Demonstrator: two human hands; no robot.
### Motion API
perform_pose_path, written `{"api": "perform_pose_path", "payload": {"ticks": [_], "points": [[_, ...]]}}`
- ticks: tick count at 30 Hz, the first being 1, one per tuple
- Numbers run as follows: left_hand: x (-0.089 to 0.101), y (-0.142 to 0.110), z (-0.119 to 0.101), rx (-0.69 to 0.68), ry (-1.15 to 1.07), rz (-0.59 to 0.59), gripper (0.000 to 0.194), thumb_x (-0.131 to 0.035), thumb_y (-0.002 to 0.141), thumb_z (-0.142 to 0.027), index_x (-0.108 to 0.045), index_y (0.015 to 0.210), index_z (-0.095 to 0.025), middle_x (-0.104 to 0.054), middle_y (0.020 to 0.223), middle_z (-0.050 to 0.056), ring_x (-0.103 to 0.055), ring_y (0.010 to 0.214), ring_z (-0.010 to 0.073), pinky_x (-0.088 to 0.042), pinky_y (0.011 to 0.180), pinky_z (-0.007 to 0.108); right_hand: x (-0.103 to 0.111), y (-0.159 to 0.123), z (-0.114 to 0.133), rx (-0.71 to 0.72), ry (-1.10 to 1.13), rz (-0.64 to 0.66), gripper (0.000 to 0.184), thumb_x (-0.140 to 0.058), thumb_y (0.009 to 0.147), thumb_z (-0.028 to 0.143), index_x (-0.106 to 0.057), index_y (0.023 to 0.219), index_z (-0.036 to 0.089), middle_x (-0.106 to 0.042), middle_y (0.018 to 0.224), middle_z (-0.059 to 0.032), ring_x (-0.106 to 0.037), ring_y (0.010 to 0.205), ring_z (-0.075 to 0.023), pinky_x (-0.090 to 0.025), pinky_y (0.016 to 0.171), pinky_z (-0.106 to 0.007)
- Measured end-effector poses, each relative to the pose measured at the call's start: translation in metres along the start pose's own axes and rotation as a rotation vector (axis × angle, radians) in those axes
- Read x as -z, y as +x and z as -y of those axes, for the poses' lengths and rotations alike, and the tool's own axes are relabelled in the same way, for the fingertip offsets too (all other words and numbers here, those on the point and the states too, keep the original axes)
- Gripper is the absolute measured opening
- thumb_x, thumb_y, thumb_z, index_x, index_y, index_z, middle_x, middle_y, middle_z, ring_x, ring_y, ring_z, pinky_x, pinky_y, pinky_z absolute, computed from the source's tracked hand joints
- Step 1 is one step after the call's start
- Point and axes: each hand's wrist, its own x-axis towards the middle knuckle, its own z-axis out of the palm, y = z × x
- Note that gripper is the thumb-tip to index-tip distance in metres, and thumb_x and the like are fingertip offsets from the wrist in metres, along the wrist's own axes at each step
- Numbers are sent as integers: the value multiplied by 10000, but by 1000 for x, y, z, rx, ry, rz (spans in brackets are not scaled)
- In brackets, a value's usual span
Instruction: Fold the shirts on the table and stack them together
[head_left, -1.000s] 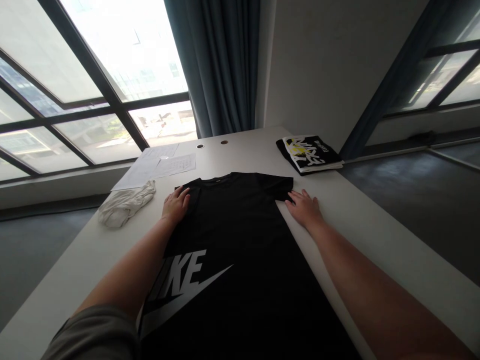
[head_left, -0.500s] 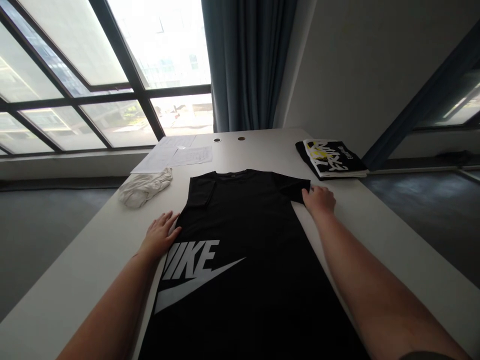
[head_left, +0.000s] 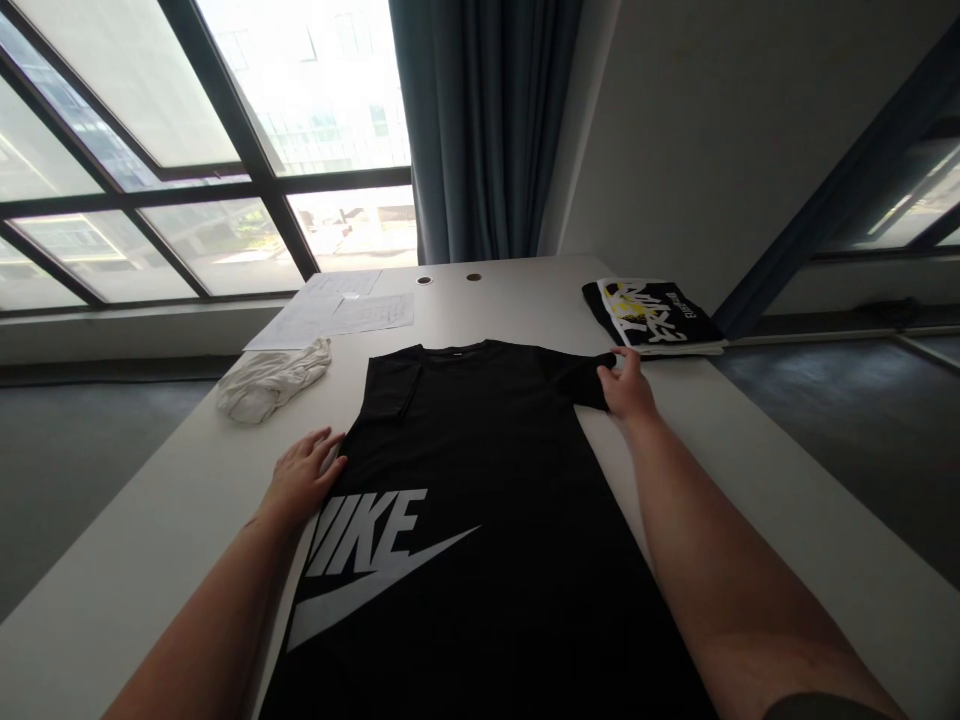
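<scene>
The right hand (head_left: pixel 628 388) pinches the sleeve of the black T-shirt (head_left: pixel 517 450) at the shirt's 2 o'clock, thumb and fingers closed on the cloth. The left hand (head_left: pixel 304 473), fingers loosely spread, rests against its edge at 9 to 10 o'clock. The shirt lies flat on the white table (head_left: pixel 757 480), collar towards 12. Beyond the right hand, at 1 o'clock, sits folded clothing (head_left: pixel 649 322); from the left, a crumpled white cloth (head_left: pixel 271 380) lies at 11, papers (head_left: pixel 375 313) near 12
</scene>
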Motion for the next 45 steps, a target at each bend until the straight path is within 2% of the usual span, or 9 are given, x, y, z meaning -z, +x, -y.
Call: {"api": "perform_pose_path", "payload": {"ticks": [6, 12, 17, 20, 25, 31, 35, 41, 45], "points": [[-1, 2, 1, 10, 3, -18, 524, -447, 990, -518, -608, 1456, -338, -559, 1546, 46, -541, 1404, 297, -437, 1197, 498, 1, 2, 15, 137, -210, 141, 356, -573, 893, 303, -781, 1159, 190, -771, 1133, -115, -701, 1062, -297, -532, 961, -386], [1, 1, 0, 6, -3, -13, 532, -435, 993, -528, -609, 1455, -331, -558, 1545, 58, -541, 1404, 307, -449, 1182, 516, 4, -9, 66, 388, -180, 58, 473, -516, 909, 169, -700, 1344, 134, -680, 1334, -152, -645, 1213, -298, -501, 1076, -380], [1, 1, 0, 6, -11, -7, 527, -446, 993, -524, -612, 1454, -332, -557, 1547, 63, -548, 1392, 307, -454, 1174, 517, -5, -45, 107, 749, -189, 471, 638, -596, 974, 361, -465, 1597, 306, -619, 1469, -71, -627, 1273, -278, -510, 1089, -382], [2, 1, 1, 0, -12, -13, 534, -428, 999, -523, -607, 1460, -322, -552, 1551, 70, -544, 1397, 307, -448, 1179, 522, -17, -59, 107, 723, -254, 562, 662, -575, 999, 441, -422, 1624, 286, -569, 1539, -93, -581, 1361, -299, -482, 1139, -423], [1, 1, 0, -5, -3, 2, 551, -405, 1003, -534, -601, 1466, -307, -543, 1559, 69, -527, 1416, 309, -436, 1191, 521, -35, -58, 85, 622, -360, 616, 704, -587, 989, 502, -430, 1624, 244, -298, 1712, -119, -298, 1573, -355, -266, 1288, -535], [-1, 2, 2, -3, -3, 0, 541, -419, 997, -532, -600, 1464, -327, -544, 1560, 55, -528, 1417, 302, -441, 1191, 504, -26, -45, 69, 708, -182, 607, 535, -572, 994, 438, -600, 1500, 269, -429, 1656, -71, -436, 1508, -290, -376, 1248, -451], [-2, 2, 3, 4, -11, 5, 550, -411, 999, -544, -589, 1475, -332, -538, 1565, 55, -515, 1429, 304, -433, 1195, 508, -23, -29, 55, 637, -71, 351, 502, -407, 1060, 396, -605, 1492, 236, -482, 1622, -59, -409, 1523, -263, -330, 1274, -449], [1, 1, -1, 4, -27, -12, 526, -439, 987, -516, -609, 1450, -332, -555, 1548, 56, -529, 1414, 290, -425, 1201, 496, -47, 1, 35, 455, -316, 439, 547, -397, 1062, 385, -496, 1578, 230, -393, 1678, -74, -318, 1565, -306, -244, 1285, -554], [1, 1, -2, 3, -32, -4, 518, -446, 987, -513, -611, 1446, -339, -554, 1551, 46, -514, 1431, 282, -421, 1206, 487, -59, 22, 55, 451, -391, 388, 566, -361, 1068, 417, -540, 1538, 159, -373, 1676, -160, -330, 1555, -289, -272, 1275, -486]]}}
